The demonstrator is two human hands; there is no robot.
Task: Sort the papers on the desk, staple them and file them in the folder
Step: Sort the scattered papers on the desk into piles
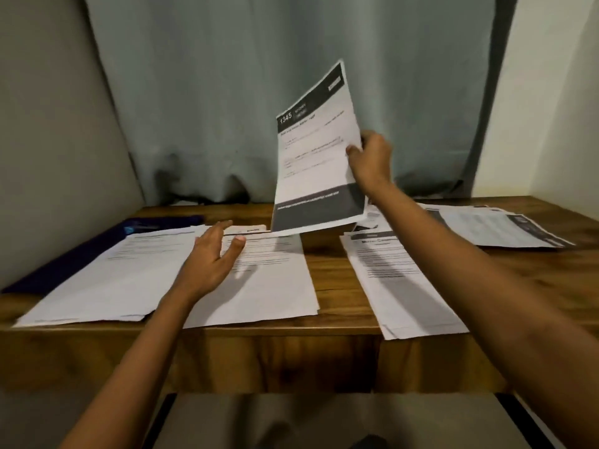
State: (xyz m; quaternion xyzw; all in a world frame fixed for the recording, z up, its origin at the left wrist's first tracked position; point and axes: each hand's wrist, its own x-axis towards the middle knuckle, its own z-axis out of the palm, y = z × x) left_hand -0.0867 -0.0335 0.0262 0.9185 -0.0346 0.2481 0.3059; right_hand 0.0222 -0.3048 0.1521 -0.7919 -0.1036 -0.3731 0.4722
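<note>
Spanning the wooden desk (327,264), four paper stacks are kept apart by kind; a dark folder (81,254) waits at its left edge. Above the desk's middle, one banded sheet (316,150) is pinched upright by the right hand (372,160), seemingly for reading. The left hand (212,257) is held open-fingered over the desk's middle stack (259,273).

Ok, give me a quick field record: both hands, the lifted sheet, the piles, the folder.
right hand: grip shut on the lifted sheet's right edge
lifted sheet: in the air above the desk, dark bands top and bottom
left hand: open, over the middle pile
other piles: left pile, right pile, far-right pile
folder: dark blue, far left, partly under the left pile
stapler: not seen
</note>
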